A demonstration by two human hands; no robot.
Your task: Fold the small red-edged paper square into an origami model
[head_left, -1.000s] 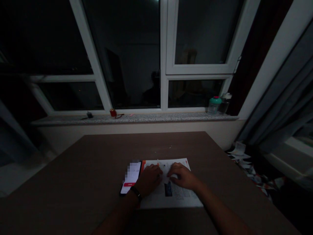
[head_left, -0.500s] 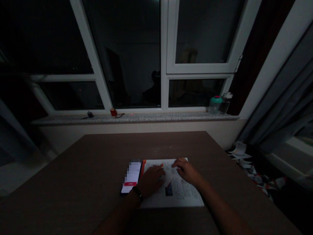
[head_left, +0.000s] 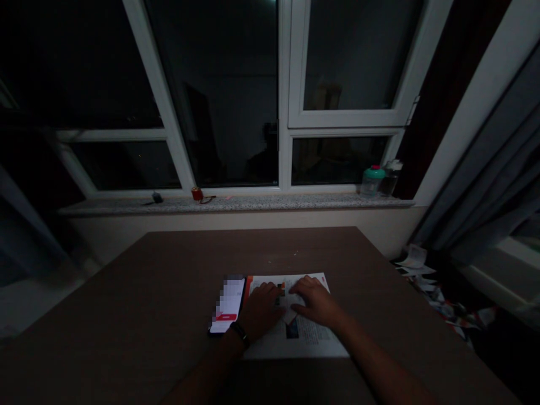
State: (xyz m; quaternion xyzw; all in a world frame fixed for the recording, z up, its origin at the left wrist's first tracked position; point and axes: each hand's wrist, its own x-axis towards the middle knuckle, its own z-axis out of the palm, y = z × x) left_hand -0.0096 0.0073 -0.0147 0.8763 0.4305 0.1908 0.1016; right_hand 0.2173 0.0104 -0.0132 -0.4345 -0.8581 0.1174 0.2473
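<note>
A printed sheet or magazine (head_left: 295,350) with text, small pictures and an orange left edge lies flat on the brown table. On its left half rests my left hand (head_left: 264,306), fingers stretched out and lying flat, a dark band around the wrist. My right hand (head_left: 314,301) is on the upper right part, its thumb and fingers apart. Between the hands lies a small pale piece of paper (head_left: 290,316), partly covered by them; its exact shape is hard to make out in the dim light. Left of the page, a lit phone (head_left: 228,306) lies face up.
The table (head_left: 126,304) reaches toward a window sill (head_left: 261,202). On the sill stand a teal-lidded bottle (head_left: 373,180), a clear bottle (head_left: 391,177), a small red object (head_left: 197,194) and a small dark one (head_left: 157,197). Loose papers (head_left: 439,304) lie right of the table.
My right hand has shifted left toward the small paper and its fingers have spread from a closer pinch. The left hand's fingers have moved slightly left, uncovering more of a picture.
</note>
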